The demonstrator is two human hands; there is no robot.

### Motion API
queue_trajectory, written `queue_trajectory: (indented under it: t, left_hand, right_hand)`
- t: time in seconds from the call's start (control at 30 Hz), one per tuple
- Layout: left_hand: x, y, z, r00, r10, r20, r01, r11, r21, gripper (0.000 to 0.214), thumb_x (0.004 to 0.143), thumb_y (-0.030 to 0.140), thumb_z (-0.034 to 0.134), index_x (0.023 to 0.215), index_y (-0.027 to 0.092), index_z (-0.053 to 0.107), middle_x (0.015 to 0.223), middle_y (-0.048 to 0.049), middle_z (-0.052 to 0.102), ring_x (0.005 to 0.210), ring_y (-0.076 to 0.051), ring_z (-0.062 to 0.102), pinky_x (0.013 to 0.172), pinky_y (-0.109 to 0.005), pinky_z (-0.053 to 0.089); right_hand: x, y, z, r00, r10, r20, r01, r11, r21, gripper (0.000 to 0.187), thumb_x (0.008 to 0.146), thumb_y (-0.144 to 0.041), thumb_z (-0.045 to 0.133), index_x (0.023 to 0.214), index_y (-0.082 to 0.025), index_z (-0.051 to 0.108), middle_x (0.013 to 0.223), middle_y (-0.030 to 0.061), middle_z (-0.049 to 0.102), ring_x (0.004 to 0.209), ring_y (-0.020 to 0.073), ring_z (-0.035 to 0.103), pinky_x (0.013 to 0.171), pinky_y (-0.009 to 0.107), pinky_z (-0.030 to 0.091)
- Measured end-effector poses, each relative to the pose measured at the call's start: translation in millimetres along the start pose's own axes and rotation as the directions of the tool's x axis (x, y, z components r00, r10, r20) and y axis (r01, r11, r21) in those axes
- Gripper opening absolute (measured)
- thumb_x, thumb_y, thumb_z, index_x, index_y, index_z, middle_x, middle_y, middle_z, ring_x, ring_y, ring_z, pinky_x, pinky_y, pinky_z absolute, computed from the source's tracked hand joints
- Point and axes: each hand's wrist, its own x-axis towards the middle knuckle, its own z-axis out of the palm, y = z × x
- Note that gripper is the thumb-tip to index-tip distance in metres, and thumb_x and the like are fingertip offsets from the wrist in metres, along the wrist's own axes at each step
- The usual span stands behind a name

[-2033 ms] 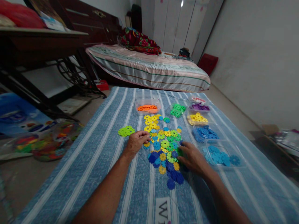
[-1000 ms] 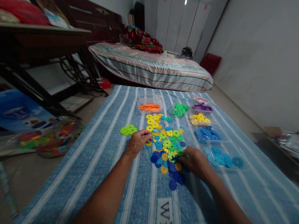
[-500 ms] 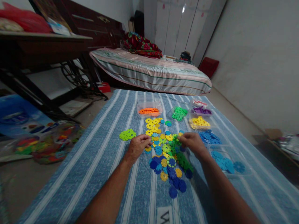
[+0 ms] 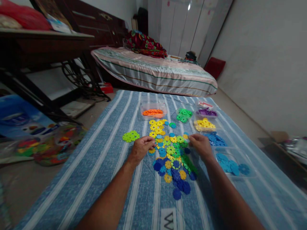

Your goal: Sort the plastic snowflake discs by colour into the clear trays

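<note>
A heap of flat flower-shaped plastic discs [image 4: 171, 153], yellow, green, light blue and dark blue, lies on a blue striped blanket [image 4: 100, 172]. My left hand [image 4: 141, 148] rests curled at the heap's left edge, fingertips pinched at the discs. My right hand [image 4: 201, 145] is curled at the heap's upper right, beside green discs; what its fingers hold is hidden. A small lime-green cluster [image 4: 130, 136] lies apart to the left.
Clear trays hold sorted discs: orange [image 4: 153, 112], green [image 4: 184, 115], purple [image 4: 206, 111], yellow [image 4: 203, 124], dark blue [image 4: 216, 139], light blue [image 4: 231, 166]. A mattress [image 4: 155, 73] lies beyond. A dark table [image 4: 43, 41] and a bag of toys [image 4: 55, 143] stand at the left.
My right hand moved from the heap's lower right up to its upper right edge. My left hand stayed at the left edge.
</note>
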Motion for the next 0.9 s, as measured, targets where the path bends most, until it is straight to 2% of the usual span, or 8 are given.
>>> queue_trajectory:
  t: [0.1,0.27,0.4,0.5,0.67,0.9]
  left_hand:
    - [0.5,-0.7,0.3,1.0,0.005,0.004,-0.005,1.0,-0.011,0.03,0.063,0.041,0.074,0.079,0.016,0.068,0.067,-0.0041,0.073,0.059,-0.017,0.065,0.062,-0.028,0.052]
    - [0.9,-1.1,0.6,1.0,0.017,-0.005,-0.017,1.0,-0.01,0.031,0.062,0.041,0.074,0.078,0.015,0.068,0.067,-0.004,0.072,0.058,-0.016,0.064,0.061,-0.027,0.051]
    - [1.3,-2.0,0.9,1.0,0.024,-0.006,-0.025,1.0,-0.005,0.031,0.062,0.042,0.073,0.077,0.015,0.068,0.067,-0.0042,0.072,0.058,-0.015,0.063,0.062,-0.027,0.05]
    - [1.9,-3.1,1.0,1.0,0.024,-0.008,-0.024,1.0,-0.006,0.032,0.062,0.042,0.074,0.078,0.015,0.068,0.068,-0.0042,0.073,0.058,-0.015,0.063,0.062,-0.028,0.05]
    - [2.5,-3.6,0.8,1.0,0.019,-0.004,-0.019,1.0,-0.012,0.032,0.063,0.042,0.073,0.079,0.015,0.068,0.068,-0.0042,0.073,0.058,-0.015,0.063,0.062,-0.027,0.05]
    - [2.0,-3.1,0.6,1.0,0.008,0.013,-0.008,1.0,-0.029,0.029,0.062,0.04,0.073,0.077,0.016,0.067,0.066,-0.003,0.072,0.058,-0.015,0.064,0.062,-0.027,0.051]
  right_hand:
    - [-21.6,-0.1,-11.4,0.99,-0.1,0.101,0.124,0.954,-0.272,0.028,0.081,-0.038,0.053,0.08,-0.018,0.073,0.071,0.0039,0.071,0.067,0.0184,0.063,0.064,0.028,0.043]
    - [-50.8,-8.7,-19.0,0.949,-0.081,0.305,0.25,0.782,-0.571,0.025,0.086,-0.03,0.054,0.101,-0.02,0.073,0.097,0.007,0.072,0.09,0.0205,0.065,0.074,0.027,0.043]
    - [-69.1,-13.9,-18.7,0.912,0.009,0.411,0.311,0.639,-0.704,0.022,0.088,-0.036,0.058,0.096,-0.02,0.071,0.098,0.0076,0.067,0.092,0.0204,0.061,0.075,0.027,0.04]
    - [-76.0,-14.7,-16.2,0.906,0.018,0.422,0.333,0.584,-0.74,0.023,0.089,-0.039,0.059,0.089,-0.018,0.069,0.099,0.0084,0.066,0.092,0.0212,0.059,0.075,0.029,0.039]
    - [-75.7,-11.3,-11.4,0.919,0.011,0.393,0.314,0.582,-0.75,0.019,0.086,-0.036,0.063,0.089,-0.018,0.067,0.097,0.008,0.065,0.093,0.0226,0.058,0.075,0.03,0.038]
    - [-68.9,-10.8,-9.6,0.92,-0.048,0.39,0.311,0.697,-0.646,0.011,0.081,-0.023,0.064,0.091,-0.019,0.066,0.097,0.0048,0.065,0.093,0.0195,0.058,0.075,0.026,0.037]
